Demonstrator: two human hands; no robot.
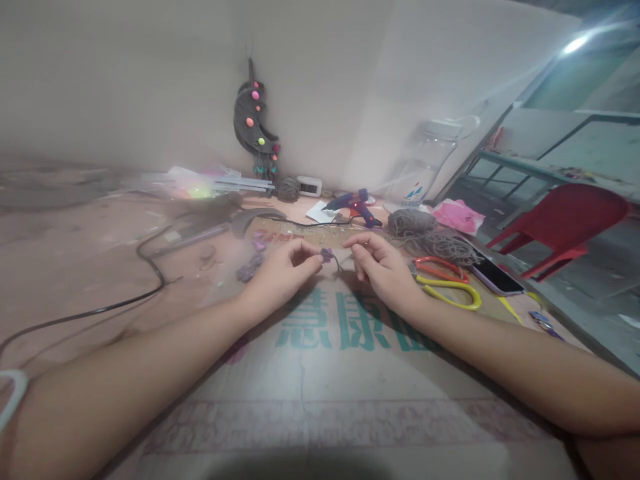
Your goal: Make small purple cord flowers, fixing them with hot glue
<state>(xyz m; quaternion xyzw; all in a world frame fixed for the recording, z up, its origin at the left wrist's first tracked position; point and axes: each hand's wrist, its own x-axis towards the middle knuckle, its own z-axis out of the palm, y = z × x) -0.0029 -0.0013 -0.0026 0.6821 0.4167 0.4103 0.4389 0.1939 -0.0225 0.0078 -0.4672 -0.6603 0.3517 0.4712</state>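
Over the cardboard, my left hand (295,262) pinches a small purple flower-shaped piece (327,255) between thumb and fingertips. A thin dark strand (339,263) curves down from that piece toward my right hand (377,263). The thumb and index finger of my right hand are drawn together; what is between them, if anything, is too small to make out. Several more purple pieces (249,270) lie on the cardboard behind my left hand, slightly blurred. Scissors with red and yellow handles (453,293) rest beside my right forearm.
Printed cardboard (300,380) covers the table. At the back are a purple glue gun (345,201), grey yarn (413,223), a clear bottle (423,163) and a phone (495,270). A black cord (155,267) runs left. A decorated grey crescent (247,120) hangs on the wall.
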